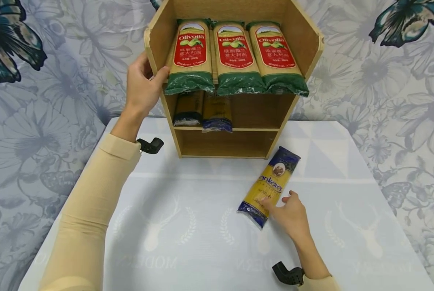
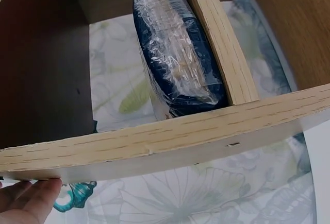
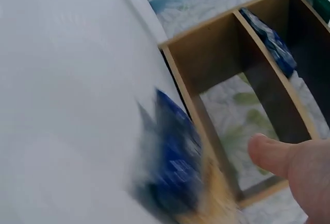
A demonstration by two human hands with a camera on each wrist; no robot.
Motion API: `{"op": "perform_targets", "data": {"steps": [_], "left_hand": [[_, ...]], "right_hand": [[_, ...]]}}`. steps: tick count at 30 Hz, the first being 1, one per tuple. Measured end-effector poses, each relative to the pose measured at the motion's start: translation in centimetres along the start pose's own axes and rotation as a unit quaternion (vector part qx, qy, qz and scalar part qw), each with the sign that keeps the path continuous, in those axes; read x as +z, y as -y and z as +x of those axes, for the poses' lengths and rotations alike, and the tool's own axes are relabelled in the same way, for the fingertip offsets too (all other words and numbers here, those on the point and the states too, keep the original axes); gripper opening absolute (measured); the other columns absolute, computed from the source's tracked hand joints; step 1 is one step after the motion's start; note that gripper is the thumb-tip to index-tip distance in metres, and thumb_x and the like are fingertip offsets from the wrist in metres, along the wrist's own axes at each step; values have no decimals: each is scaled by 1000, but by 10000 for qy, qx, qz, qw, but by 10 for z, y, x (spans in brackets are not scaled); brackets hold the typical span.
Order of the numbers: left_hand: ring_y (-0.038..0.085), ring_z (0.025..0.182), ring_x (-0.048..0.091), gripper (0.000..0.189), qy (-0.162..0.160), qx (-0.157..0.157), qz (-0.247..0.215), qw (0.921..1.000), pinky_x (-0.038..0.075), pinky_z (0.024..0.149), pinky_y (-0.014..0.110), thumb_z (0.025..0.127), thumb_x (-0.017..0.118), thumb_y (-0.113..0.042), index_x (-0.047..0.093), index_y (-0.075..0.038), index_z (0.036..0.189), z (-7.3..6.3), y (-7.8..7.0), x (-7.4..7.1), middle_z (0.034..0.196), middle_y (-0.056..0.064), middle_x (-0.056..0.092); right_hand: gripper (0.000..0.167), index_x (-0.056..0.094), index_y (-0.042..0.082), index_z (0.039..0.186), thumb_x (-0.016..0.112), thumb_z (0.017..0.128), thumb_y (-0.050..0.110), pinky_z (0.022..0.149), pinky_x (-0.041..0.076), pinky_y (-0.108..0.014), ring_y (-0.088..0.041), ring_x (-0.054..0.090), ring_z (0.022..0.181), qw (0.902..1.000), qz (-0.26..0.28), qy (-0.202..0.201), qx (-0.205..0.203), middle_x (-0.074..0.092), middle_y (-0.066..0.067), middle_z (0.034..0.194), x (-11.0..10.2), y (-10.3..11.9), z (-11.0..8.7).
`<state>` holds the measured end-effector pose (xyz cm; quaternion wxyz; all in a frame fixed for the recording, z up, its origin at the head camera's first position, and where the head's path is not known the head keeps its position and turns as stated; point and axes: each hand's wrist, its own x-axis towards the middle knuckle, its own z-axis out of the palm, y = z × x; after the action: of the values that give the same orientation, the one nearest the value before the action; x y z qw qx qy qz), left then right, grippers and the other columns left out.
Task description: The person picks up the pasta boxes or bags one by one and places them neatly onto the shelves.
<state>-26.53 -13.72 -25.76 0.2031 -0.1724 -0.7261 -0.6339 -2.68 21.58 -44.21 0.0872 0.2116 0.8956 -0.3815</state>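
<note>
My left hand grips the left side panel of a small wooden shelf, thumb at the front edge. In the left wrist view its fingers touch the panel's outer face. A yellow and blue Ankara pasta pack slants in front of the shelf's lower right corner. My right hand is at the pack's lower right edge, its straight thumb overlapping the printed face. In the right wrist view the pack's blue end is blurred, and the thumb appears beside it, apart.
Three Olivoilà spaghetti packs lie side by side on the top tier, green ends overhanging its front. Two darker packs occupy the left of the middle tier. A white patterned cloth covers the table. Floral wall covering stands behind.
</note>
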Motion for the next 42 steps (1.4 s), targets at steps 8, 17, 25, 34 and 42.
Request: {"op": "perform_targets", "data": {"steps": [8, 17, 25, 34, 42], "left_hand": [[17, 92, 64, 36, -243, 157, 293, 9992, 53, 79, 26, 96, 59, -8, 63, 1, 131, -2, 2, 2, 111, 11, 68], [15, 88, 64, 34, -385, 374, 818, 9952, 55, 78, 24, 98, 53, -13, 65, -4, 129, -5, -2, 4, 108, 6, 67], [15, 89, 65, 35, -282, 408, 698, 9963, 57, 79, 23, 97, 55, -11, 64, -1, 129, -4, -1, 5, 109, 9, 68], [15, 92, 65, 38, -75, 354, 668, 9971, 58, 85, 27, 96, 55, -9, 63, 3, 131, -4, 4, 7, 115, 14, 68], [15, 86, 66, 34, -151, 256, 482, 9984, 58, 81, 24, 94, 57, -7, 66, 2, 126, -1, 9, 2, 105, 9, 68]], "right_hand": [[126, 7, -20, 151, 75, 83, 61, 100, 32, -71, -55, 40, 118, 9952, -253, -886, -341, 40, -41, 126, 36, 16, -2], [138, 0, -14, 155, 81, 74, 62, 92, 34, -65, -50, 37, 109, 9864, -814, -1397, -307, 36, -39, 123, 59, 26, 4], [144, -12, -10, 155, 86, 70, 52, 59, 48, -50, -42, 56, 86, 9919, -881, -902, 184, 43, -34, 117, 36, 25, 5], [109, 21, -16, 150, 86, 79, 36, 62, 51, -33, -30, 65, 83, 9944, 740, -159, 743, 61, -27, 106, 9, -6, 7], [52, 50, -7, 133, 75, 94, 18, 62, 57, -25, -14, 70, 79, 9110, 3928, 790, 973, 73, -5, 94, -12, -26, 9]]}}
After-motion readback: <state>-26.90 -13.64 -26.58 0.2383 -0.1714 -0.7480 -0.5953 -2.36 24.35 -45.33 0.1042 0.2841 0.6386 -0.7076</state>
